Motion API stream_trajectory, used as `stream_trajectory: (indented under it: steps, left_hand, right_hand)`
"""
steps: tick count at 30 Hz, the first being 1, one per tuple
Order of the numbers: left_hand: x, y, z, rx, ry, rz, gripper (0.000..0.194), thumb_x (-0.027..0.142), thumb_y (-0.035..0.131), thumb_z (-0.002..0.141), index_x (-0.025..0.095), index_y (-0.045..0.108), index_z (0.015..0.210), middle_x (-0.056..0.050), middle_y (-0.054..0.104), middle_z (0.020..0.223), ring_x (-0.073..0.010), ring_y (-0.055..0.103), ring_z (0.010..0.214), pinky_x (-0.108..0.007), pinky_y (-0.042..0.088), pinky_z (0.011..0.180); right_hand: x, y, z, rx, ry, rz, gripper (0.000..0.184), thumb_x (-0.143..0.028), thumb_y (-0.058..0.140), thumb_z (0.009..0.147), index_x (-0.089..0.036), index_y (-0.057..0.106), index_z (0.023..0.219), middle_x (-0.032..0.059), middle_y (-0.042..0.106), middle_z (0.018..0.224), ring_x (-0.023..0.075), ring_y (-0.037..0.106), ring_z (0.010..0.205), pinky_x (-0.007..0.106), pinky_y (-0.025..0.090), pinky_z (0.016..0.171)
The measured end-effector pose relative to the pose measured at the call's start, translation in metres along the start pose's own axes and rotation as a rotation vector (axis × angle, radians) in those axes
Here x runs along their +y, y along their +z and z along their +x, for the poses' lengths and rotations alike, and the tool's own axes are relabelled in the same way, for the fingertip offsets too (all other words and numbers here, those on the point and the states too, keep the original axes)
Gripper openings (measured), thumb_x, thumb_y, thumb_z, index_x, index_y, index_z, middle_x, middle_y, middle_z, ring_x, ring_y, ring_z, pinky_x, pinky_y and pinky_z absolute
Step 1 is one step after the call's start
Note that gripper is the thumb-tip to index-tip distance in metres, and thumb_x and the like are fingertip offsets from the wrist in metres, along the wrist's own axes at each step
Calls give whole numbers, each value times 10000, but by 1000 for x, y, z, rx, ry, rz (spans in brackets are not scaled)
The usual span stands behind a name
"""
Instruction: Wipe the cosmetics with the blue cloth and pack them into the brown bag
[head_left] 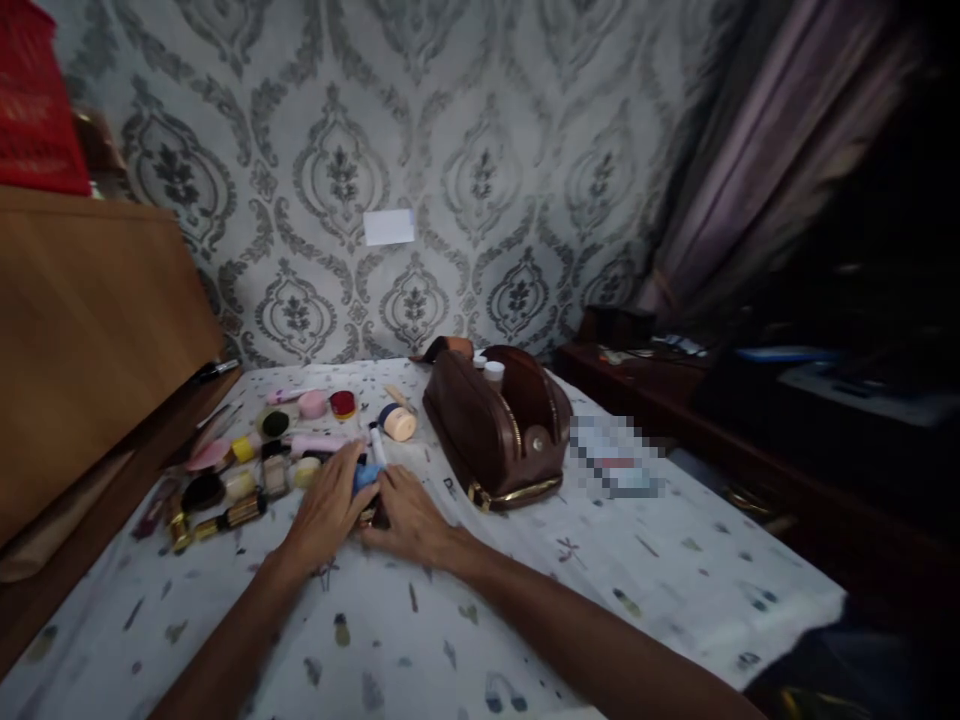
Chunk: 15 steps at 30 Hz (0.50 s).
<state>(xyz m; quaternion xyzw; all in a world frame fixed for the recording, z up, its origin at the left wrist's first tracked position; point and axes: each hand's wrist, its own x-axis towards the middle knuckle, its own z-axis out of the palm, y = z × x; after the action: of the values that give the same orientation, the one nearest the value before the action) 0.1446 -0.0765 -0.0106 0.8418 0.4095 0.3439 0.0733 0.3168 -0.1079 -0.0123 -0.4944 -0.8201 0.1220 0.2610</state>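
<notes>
My left hand (326, 510) and my right hand (416, 518) meet over the table among the cosmetics. A small blue item (366, 477) shows between my left thumb and fingers, which are closed about it. The fingers of my right hand curl at its right side; what they hold is mostly hidden, with a dark and gold bit showing below. Just beyond lies a white tube (376, 445). A cream bottle with a dark blue cap (397, 422) lies farther back. To the right stands a brown cosmetic bag (480, 430), unzipped, with white-capped containers (493, 371) inside.
Jars, tubes and gold-and-black cosmetics crowd the left, among them a red-lidded jar (343, 404), a pink jar (313, 404) and a gold tube (179, 528). A blurred-out packet (616, 456) lies right of the bag. A wooden panel (105, 350) borders the left side.
</notes>
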Motion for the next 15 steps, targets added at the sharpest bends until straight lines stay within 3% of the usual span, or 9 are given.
stream_trajectory:
  steps: [3,6,12,15]
  left_hand:
    - [-5,6,-3,-79,8,5,477,407,364,1004,203,417,1432,-128,561,1425,-256,521,1334,-471,412,1128]
    - [-10,5,-6,-17,-34,-9,448,382,316,1016,200,433,1409,-114,588,1382,-233,549,1298,-438,456,1087]
    - [-15,0,-6,122,28,156,337,413,387,952,220,663,947,-108,638,1116,-289,603,1098,-456,511,948]
    - [-14,-3,-5,144,-22,253,364,444,395,932,222,684,918,-87,631,959,-282,621,930,-433,523,845]
  right_hand:
    - [1,1,-1,29,64,-29,578,-479,791,697,-144,551,1103,136,583,1125,324,523,1047,497,440,924]
    - [2,-1,-2,36,82,-26,623,-521,799,669,-153,547,1103,138,581,1137,339,515,1070,519,435,935]
    - [7,-3,-2,11,79,22,709,-563,822,634,-164,570,1163,132,622,1127,341,544,1052,489,456,925]
    - [11,-4,-2,16,24,83,766,-552,819,652,-196,537,1269,108,635,1146,324,552,1078,463,451,946]
